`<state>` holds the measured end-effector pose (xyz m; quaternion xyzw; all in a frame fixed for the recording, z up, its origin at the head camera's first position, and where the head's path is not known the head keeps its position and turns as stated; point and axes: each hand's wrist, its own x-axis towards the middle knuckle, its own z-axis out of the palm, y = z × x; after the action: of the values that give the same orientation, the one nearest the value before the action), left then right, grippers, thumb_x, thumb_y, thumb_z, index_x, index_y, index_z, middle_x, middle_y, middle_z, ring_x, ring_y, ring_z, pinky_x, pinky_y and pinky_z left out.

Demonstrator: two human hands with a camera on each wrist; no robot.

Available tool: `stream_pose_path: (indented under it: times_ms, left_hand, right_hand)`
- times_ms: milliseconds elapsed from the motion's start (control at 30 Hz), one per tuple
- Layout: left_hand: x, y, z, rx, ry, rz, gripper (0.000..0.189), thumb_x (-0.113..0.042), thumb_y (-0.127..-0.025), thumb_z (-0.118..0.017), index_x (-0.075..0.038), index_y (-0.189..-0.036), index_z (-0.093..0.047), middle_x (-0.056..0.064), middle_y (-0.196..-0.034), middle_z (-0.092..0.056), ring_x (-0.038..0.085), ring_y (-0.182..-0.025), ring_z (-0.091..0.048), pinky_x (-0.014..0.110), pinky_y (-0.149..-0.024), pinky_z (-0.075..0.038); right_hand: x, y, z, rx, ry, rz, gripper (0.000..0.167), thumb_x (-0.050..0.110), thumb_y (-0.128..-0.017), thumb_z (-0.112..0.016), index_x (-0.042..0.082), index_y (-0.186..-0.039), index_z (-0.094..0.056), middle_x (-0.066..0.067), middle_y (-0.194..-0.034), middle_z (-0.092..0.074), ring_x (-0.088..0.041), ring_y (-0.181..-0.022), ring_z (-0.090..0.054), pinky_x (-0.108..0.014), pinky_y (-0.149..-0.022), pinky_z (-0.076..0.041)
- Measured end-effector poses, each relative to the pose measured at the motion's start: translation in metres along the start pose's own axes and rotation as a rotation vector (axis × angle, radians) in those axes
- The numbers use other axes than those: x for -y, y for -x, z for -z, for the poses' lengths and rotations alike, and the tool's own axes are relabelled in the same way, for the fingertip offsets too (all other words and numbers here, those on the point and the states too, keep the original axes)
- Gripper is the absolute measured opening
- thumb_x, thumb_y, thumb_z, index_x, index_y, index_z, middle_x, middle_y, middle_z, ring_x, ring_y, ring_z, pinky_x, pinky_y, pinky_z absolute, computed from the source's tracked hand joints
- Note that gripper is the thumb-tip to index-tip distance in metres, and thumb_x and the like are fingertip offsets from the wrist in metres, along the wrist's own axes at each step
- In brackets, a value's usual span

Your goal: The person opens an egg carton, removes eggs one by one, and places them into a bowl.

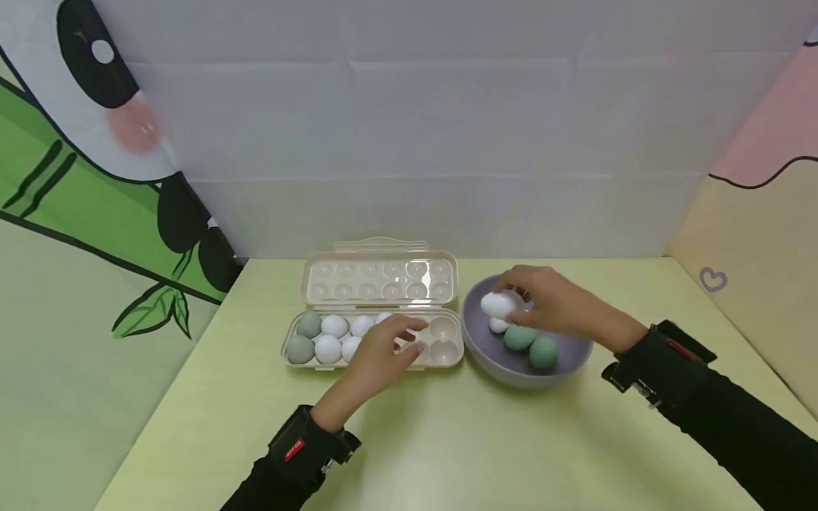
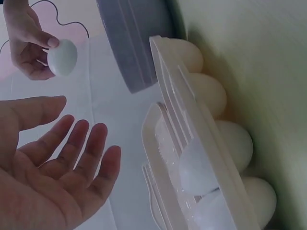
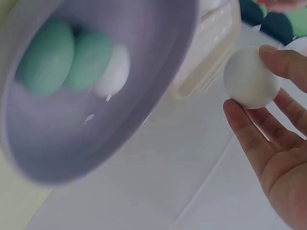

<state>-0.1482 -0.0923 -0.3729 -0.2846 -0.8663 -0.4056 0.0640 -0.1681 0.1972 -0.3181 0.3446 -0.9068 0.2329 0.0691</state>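
Note:
A white egg [image 1: 500, 304] is pinched between the thumb and fingertips of my right hand [image 1: 552, 301], above the purple bowl [image 1: 476, 341]. Inside that bowl lie two green eggs [image 3: 46, 57] and one white egg [image 3: 114, 72]. My left hand [image 1: 381, 355] hovers over the egg carton [image 1: 451, 362], holding nothing, its fingers loosely bent in the left wrist view. Grey-green eggs [image 1: 300, 349] fill the carton's left end, with several white eggs [image 1: 328, 349] beside them. Cups at the right end hold no eggs. Part of the carton is hidden behind my left hand.
The carton's clear lid [image 1: 380, 278] stands open at the back, near the wall cloth [image 1: 409, 142]. Carton and bowl are side by side on the pale yellow table [image 1: 447, 454]. A patterned cloth [image 1: 767, 248] borders the right side.

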Motion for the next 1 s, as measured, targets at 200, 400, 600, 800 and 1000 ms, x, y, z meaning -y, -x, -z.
stream_pose_path:
  times_ms: [200,400,600,800,1000]
  left_hand:
    - [0.014,-0.007,0.015,-0.01,-0.275,0.112,0.03,-0.007,-0.082,-0.072,-0.007,-0.111,-0.067,0.007,-0.108,-0.066,0.026,-0.093,-0.064,0.038,-0.07,-0.051]
    - [0.029,-0.01,0.018,0.041,-0.419,0.227,0.034,-0.013,-0.077,-0.077,-0.006,-0.11,-0.069,0.007,-0.106,-0.068,0.026,-0.094,-0.064,0.039,-0.071,-0.051]
    - [0.042,-0.01,0.012,0.099,-0.553,0.229,0.03,-0.023,-0.074,-0.079,-0.009,-0.1,-0.072,0.009,-0.095,-0.069,0.031,-0.088,-0.065,0.044,-0.065,-0.049]
    - [0.049,-0.009,0.007,0.092,-0.647,0.166,0.023,-0.025,-0.07,-0.079,-0.015,-0.065,-0.059,0.001,-0.065,-0.059,0.025,-0.068,-0.06,0.044,-0.059,-0.042]
    - [0.047,-0.01,0.005,0.109,-0.636,0.172,0.019,-0.021,-0.069,-0.081,-0.015,-0.068,-0.063,0.0,-0.069,-0.061,0.023,-0.071,-0.061,0.044,-0.064,-0.04]
  right_hand:
    - [-0.035,0.0,0.013,0.056,0.02,-0.187,0.031,0.002,-0.076,-0.074,0.0,-0.106,-0.064,-0.01,-0.096,-0.063,-0.021,-0.076,-0.054,-0.034,-0.066,-0.046]
    - [-0.064,0.006,0.004,0.114,0.063,-0.248,0.029,0.002,-0.075,-0.073,-0.004,-0.101,-0.063,-0.014,-0.091,-0.063,-0.028,-0.083,-0.057,-0.04,-0.069,-0.048]
    - [-0.08,0.004,-0.01,0.152,0.107,-0.263,0.026,-0.001,-0.073,-0.072,-0.005,-0.096,-0.062,-0.013,-0.09,-0.063,-0.029,-0.084,-0.056,-0.043,-0.073,-0.047]
    - [-0.082,0.002,-0.025,0.226,0.111,-0.35,0.028,0.001,-0.076,-0.072,-0.006,-0.101,-0.061,-0.015,-0.095,-0.062,-0.033,-0.091,-0.056,-0.044,-0.077,-0.047]
    - [-0.081,0.002,-0.034,0.249,0.106,-0.389,0.027,0.001,-0.076,-0.071,-0.006,-0.099,-0.058,-0.014,-0.091,-0.061,-0.027,-0.082,-0.058,-0.04,-0.072,-0.048]
